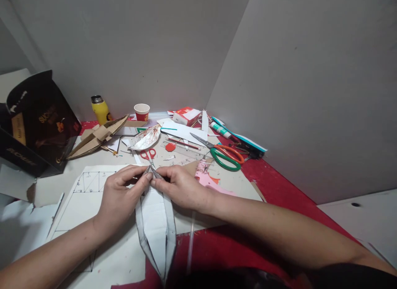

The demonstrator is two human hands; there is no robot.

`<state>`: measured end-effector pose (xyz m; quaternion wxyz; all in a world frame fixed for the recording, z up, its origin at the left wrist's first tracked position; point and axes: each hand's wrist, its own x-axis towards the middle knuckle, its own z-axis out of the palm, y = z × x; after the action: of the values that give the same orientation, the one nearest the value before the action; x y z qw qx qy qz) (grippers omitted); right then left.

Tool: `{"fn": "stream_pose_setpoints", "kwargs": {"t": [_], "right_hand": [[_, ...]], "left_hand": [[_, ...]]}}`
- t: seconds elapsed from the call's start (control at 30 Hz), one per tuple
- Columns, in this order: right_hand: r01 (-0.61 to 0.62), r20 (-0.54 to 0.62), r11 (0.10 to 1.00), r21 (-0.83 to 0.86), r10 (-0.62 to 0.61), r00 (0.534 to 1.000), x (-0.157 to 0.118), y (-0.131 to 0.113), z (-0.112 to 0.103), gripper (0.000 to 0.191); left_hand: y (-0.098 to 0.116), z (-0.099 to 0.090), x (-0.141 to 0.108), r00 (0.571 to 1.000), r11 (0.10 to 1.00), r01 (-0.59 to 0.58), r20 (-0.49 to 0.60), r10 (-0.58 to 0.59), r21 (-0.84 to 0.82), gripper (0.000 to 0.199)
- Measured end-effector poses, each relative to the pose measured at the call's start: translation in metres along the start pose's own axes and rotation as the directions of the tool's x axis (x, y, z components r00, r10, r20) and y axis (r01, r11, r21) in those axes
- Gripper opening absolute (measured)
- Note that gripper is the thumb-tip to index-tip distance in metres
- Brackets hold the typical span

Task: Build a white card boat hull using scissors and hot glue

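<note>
A long white paper boat [153,222] with folded grey-white side walls points away from me, its near tip low in the view. At its far tip, my left hand [125,187] pinches the left wall between thumb and fingers. My right hand [178,185] closes on the right wall at the same tip, and the two thumbs nearly touch. Just beyond my fingertips lie small red-handled scissors [149,154]. Under my left forearm is a white sheet [70,212] with drawn lines and triangles.
Large scissors [226,156] with orange and green handles lie right of centre, near pink paper [206,177]. Behind stand a brown cardboard boat [99,136], a yellow bottle [101,110], a paper cup [142,112] and a red-white box [186,115]. A black box [37,127] fills the left.
</note>
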<state>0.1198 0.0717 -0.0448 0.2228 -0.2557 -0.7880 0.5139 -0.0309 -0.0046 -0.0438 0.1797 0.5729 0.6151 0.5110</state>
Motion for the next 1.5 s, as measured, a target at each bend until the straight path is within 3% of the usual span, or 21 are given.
{"fn": "stream_pose_setpoints", "kwargs": {"t": [0.2,0.37,0.73,0.9,1.03,1.23,1.5], "right_hand": [[-0.018,-0.091,0.985,-0.171,0.002,0.996,-0.005,-0.008,-0.001,0.017],[0.003,-0.126,0.973,-0.230,-0.033,0.991,-0.007,-0.006,0.003,0.023],[0.093,-0.094,0.949,-0.302,-0.127,0.987,-0.004,-0.004,0.002,0.019],[0.067,-0.110,0.920,-0.386,-0.118,0.987,-0.004,-0.004,0.005,0.024],[0.060,-0.123,0.902,-0.428,-0.124,0.985,-0.002,-0.003,0.006,0.025],[0.102,-0.158,0.935,-0.339,-0.163,0.974,-0.003,-0.003,0.005,0.024],[0.140,-0.170,0.876,-0.461,-0.242,0.955,-0.004,0.002,0.009,0.024]], "left_hand": [[-0.003,0.001,0.001,1.000,1.000,-0.001,-0.015,0.001,-0.002,0.005],[-0.004,0.001,-0.001,0.997,0.998,-0.058,-0.045,0.058,-0.002,0.006],[-0.006,0.002,-0.001,1.000,1.000,-0.027,-0.003,0.027,-0.005,0.007],[-0.008,0.003,-0.003,0.999,0.999,-0.038,-0.006,0.038,0.007,0.007],[-0.009,0.005,0.000,1.000,0.999,0.025,-0.014,-0.025,-0.033,0.007],[-0.008,0.006,0.002,0.987,0.976,0.156,-0.014,-0.160,-0.151,0.007],[-0.009,0.012,-0.002,0.973,0.955,0.218,-0.034,-0.229,-0.199,0.010]]}}
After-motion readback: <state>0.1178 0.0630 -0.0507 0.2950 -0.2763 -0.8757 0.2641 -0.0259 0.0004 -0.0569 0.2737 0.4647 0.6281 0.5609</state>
